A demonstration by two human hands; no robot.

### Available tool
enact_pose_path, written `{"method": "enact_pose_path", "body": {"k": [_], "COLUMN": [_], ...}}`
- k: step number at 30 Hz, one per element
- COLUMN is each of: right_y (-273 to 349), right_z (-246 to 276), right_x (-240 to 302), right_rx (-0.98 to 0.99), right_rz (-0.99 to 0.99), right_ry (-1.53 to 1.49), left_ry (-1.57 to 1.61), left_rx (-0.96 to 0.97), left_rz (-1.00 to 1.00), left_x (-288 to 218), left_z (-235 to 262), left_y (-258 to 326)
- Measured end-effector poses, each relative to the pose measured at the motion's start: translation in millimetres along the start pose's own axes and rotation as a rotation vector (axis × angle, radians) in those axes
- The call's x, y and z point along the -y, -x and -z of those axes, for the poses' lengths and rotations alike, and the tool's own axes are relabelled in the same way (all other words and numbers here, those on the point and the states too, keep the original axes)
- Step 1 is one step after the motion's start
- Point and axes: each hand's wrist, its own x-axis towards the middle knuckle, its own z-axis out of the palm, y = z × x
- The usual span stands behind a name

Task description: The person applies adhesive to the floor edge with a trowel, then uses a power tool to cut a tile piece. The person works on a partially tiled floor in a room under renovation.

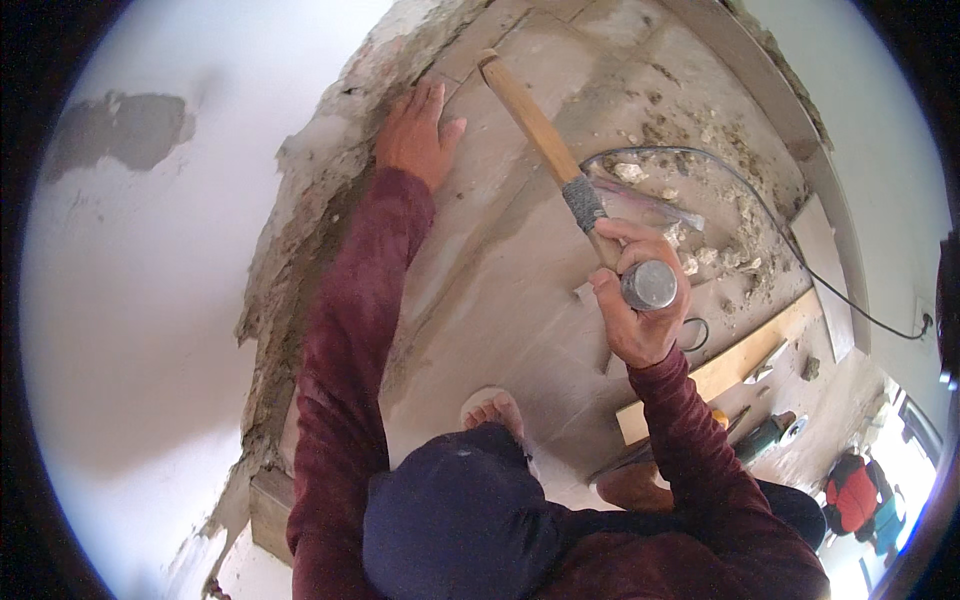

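My right hand [645, 325] grips a hammer close to its round metal head [650, 285]. The hammer's wooden handle [535, 115] points up and away to the left, with dark tape wrapped near the head. My left hand [418, 140] lies flat, fingers stretched out, on the floor tiles [480, 240] beside the rough bottom edge of the wall. Grey-beige dust and smears cover the tiles. A bare foot [493, 408] stands on the floor below my hands.
Broken mortar chunks [705, 255] litter the floor on the right, near a dark cable [745, 180] running to the right wall. A wooden board [740, 360], a leaning tile [825, 265] and an angle grinder [765, 437] lie nearby. Chipped plaster [290, 260] edges the left wall.
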Motion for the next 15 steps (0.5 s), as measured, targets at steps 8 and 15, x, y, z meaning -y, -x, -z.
{"method": "enact_pose_path", "body": {"k": [8,15], "right_y": [8.8,13.9], "right_z": [-1.5,1.8], "right_x": [-1.0,-0.7], "right_rx": [0.104,0.093], "right_rz": [0.06,0.048], "right_ry": [0.028,0.037], "left_ry": [1.239,1.401], "left_rx": [-0.111,-0.022], "left_rz": [1.051,0.91], "left_x": [-16.9,-20.2], "left_z": [41.4,16.5], "left_y": [103.2,96.2]}}
